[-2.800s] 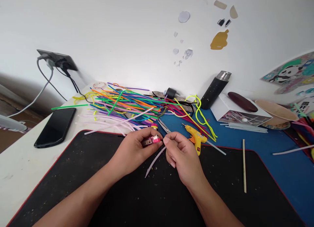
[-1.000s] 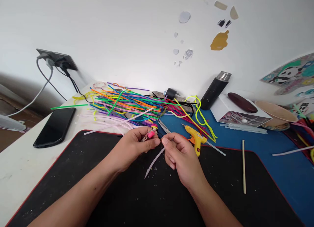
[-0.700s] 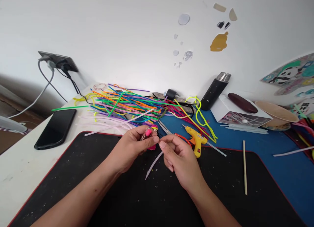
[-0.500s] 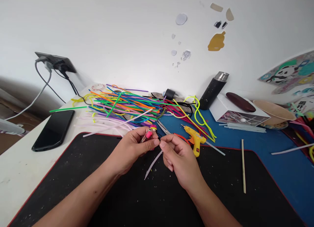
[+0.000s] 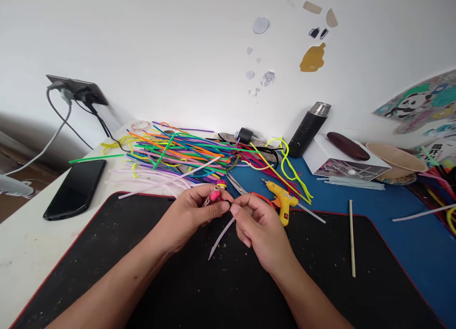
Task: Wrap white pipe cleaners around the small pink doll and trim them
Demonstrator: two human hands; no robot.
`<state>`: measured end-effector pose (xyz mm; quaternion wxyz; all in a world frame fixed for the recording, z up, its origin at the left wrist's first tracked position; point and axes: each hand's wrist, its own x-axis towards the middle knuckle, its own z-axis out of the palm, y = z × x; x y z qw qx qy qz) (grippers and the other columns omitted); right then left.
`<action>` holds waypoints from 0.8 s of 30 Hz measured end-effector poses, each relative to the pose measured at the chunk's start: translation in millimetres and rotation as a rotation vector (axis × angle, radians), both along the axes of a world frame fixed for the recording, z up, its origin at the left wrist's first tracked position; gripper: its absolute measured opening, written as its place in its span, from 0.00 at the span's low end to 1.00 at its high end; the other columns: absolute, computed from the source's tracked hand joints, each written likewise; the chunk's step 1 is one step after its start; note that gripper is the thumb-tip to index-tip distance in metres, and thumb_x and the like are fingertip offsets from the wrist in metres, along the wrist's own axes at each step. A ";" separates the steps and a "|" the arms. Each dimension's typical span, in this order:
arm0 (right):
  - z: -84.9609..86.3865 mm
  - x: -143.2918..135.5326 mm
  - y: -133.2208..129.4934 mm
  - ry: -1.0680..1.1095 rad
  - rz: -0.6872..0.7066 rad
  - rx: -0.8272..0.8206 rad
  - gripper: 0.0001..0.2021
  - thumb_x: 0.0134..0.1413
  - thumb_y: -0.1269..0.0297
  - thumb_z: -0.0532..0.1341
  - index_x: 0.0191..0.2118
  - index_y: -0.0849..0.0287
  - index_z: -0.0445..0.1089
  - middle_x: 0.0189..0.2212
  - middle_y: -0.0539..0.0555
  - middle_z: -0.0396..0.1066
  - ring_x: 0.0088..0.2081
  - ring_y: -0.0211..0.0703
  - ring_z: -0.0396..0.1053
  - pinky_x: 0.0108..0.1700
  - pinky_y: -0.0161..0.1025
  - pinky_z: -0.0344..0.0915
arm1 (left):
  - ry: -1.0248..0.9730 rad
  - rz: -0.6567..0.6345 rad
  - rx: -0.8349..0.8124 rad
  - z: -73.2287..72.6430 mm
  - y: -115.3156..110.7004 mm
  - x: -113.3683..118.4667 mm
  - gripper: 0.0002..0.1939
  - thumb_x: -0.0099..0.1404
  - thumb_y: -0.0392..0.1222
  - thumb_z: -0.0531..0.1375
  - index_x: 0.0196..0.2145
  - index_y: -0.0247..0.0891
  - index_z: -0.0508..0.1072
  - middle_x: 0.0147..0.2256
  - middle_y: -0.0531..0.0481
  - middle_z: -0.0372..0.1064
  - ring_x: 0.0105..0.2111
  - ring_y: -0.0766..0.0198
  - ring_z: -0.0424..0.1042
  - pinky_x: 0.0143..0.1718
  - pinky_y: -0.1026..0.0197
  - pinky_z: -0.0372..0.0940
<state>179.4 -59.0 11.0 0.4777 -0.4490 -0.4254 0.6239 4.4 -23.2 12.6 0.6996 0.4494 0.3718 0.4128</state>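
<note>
My left hand is closed around a small pink-topped object with a dark red body; its kind is unclear. Thumb and index finger of my right hand are pinched together, almost touching the left fingertips. A tiny dark bit shows between the two hands, and I cannot tell which one grips it. From beneath the right fingers a pale lilac pipe cleaner slants down over the black mat; whether it is held or lying there is unclear. Just beyond are scissors and a yellow glue gun.
A heap of colourful pipe cleaners spreads along the wall. At left lies a black phone. To the right stand a black flask, a white box and a beige bowl. A thin wooden stick rests on the mat.
The whole view has shifted slightly, with things appearing a little further left and up. Both hands keep nearly the same pose and grip.
</note>
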 end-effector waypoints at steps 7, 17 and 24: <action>-0.6 2.6 0.5 -0.046 -0.021 0.017 0.14 0.62 0.53 0.68 0.34 0.57 0.69 0.15 0.37 0.55 0.15 0.29 0.49 0.19 0.31 0.44 | 0.092 0.010 0.081 -3.9 1.2 -4.5 0.15 0.59 0.51 0.76 0.37 0.38 0.85 0.32 0.51 0.74 0.33 0.65 0.68 0.37 0.62 0.64; 0.0 0.9 -1.9 -0.225 -0.061 0.074 0.11 0.62 0.55 0.66 0.34 0.56 0.70 0.18 0.39 0.55 0.18 0.32 0.50 0.21 0.33 0.47 | 0.240 0.018 0.157 -0.3 2.3 -6.4 0.14 0.59 0.50 0.74 0.35 0.37 0.82 0.32 0.52 0.74 0.33 0.63 0.69 0.39 0.62 0.66; 4.4 -2.3 -2.2 -0.371 -0.103 0.156 0.08 0.61 0.58 0.63 0.34 0.57 0.70 0.20 0.42 0.58 0.22 0.35 0.54 0.24 0.34 0.50 | 0.380 -0.027 0.226 6.4 3.6 -9.8 0.12 0.62 0.49 0.69 0.31 0.37 0.76 0.29 0.54 0.70 0.32 0.64 0.66 0.35 0.63 0.63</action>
